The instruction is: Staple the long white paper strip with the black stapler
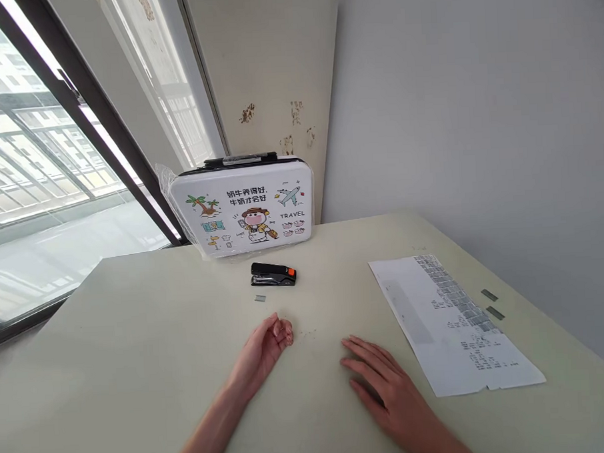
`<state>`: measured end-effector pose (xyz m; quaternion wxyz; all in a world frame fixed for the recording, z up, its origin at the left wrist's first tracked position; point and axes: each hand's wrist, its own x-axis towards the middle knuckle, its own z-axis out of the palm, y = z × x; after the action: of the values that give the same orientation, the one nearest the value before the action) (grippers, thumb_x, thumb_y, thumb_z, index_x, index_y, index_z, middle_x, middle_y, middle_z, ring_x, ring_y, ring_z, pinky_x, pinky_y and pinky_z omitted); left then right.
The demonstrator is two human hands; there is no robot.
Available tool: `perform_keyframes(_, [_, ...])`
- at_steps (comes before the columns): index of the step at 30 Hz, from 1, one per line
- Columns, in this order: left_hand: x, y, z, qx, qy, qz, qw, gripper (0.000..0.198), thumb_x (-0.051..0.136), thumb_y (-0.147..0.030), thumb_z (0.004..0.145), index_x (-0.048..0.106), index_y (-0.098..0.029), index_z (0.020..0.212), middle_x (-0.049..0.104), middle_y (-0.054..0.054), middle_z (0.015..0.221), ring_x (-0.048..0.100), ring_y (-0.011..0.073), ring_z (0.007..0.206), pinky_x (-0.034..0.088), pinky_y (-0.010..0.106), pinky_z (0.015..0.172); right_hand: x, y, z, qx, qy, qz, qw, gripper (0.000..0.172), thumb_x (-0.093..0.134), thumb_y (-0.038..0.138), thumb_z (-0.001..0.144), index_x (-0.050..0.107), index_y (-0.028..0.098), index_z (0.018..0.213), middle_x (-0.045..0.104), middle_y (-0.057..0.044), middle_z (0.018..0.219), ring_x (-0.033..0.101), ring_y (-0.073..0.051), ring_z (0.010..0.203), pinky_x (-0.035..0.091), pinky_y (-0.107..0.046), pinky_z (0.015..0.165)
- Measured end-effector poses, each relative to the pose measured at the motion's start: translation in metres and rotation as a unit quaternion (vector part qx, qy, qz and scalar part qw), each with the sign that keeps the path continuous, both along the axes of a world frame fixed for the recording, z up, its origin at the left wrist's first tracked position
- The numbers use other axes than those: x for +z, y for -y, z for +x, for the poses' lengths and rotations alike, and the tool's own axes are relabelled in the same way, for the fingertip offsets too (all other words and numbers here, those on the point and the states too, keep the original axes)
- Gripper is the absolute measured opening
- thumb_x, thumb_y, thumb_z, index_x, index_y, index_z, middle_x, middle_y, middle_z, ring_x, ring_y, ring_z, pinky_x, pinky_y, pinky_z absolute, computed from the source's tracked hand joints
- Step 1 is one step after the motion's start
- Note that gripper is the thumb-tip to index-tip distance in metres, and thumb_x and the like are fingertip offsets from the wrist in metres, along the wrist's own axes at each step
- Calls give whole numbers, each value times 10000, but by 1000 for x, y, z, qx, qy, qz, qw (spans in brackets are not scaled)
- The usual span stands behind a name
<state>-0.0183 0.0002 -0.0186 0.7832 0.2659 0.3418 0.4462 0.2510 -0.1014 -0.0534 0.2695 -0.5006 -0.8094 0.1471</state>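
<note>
My left hand rests on the table with its fingers curled in toward the palm; nothing shows in them. A black stapler with an orange patch lies on its base beyond that hand, apart from it. Between them is a small strip of staples. My right hand lies palm down, fingers stretched out and slightly apart, holding nothing. To its right is a printed sheet of paper, with a small tear at its near edge; the hand does not touch it.
A white case with cartoon prints and clear plastic wrap stands at the table's back edge. Two more staple strips, a far one and a near one, lie right of the paper. A wall borders the right, a window the left.
</note>
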Motion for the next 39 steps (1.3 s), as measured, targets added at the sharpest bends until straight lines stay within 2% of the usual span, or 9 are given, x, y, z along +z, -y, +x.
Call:
perform_keyframes(10, [-6,-1,-1,1,11,-11,1000,233,709,-285,936,648,-155,753,633,51,824,565,154,753,489,293,772,-2,-1,2,-14,-18,-3,1000,290,526,254,1038,673,298,1284,588,-24,1518,534,-248,1425,534,-452,1141])
perform_keyframes(13, [-5,0,-1,0,16,-14,1000,224,698,-279,945,659,-153,764,629,48,821,564,149,756,489,286,776,-1,0,14,-16,-16,2,1000,295,520,289,1040,679,318,1287,597,-12,1507,550,-255,1409,550,-458,1121])
perform_keyframes(15, [-5,0,0,0,17,-14,1000,220,696,-279,948,666,-150,772,628,48,820,567,150,762,491,286,781,-2,0,34,-77,-13,25,997,297,516,355,1043,687,331,1285,621,-18,1475,573,-279,1382,548,-509,1111])
perform_keyframes(19, [-6,1,0,1,20,-12,1000,210,705,-278,942,674,-145,782,637,53,815,578,152,765,490,282,781,-14,1,96,-279,6,42,959,409,463,526,1036,661,311,1322,580,-45,1510,558,-336,1383,541,-603,1072])
perform_keyframes(21, [-6,2,0,1,22,-14,1000,211,708,-279,941,675,-142,783,641,55,816,580,150,759,488,281,777,-24,1,127,-306,30,38,951,495,427,581,1027,612,302,1392,537,-47,1557,501,-354,1435,518,-625,1088])
perform_keyframes(24, [-6,2,-1,1,23,-15,1000,216,707,-281,943,677,-137,785,643,57,820,581,148,756,485,285,781,-40,2,156,-267,66,25,961,570,413,604,1021,517,307,1497,466,-28,1620,415,-354,1502,449,-637,1159])
perform_keyframes(28, [-6,3,-2,1,26,-13,1000,215,713,-296,940,685,-139,795,640,55,824,581,150,761,482,291,788,-54,1,158,-216,122,5,969,610,377,565,1046,370,324,1607,294,-7,1710,275,-341,1571,299,-657,1246])
perform_keyframes(35, [-7,3,-2,1,25,-10,1000,212,713,-299,941,691,-144,798,639,56,829,583,156,769,479,293,796,-60,-1,151,-224,179,2,958,685,373,629,1020,267,372,1646,130,17,1748,211,-365,1585,297,-674,1236])
perform_keyframes(39, [-7,3,-2,2,22,-2,1000,218,713,-313,940,694,-149,797,636,55,824,580,161,768,473,295,798,-58,-2,151,-223,178,13,958,696,384,627,1017,241,379,1651,142,16,1746,229,-363,1580,284,-669,1243])
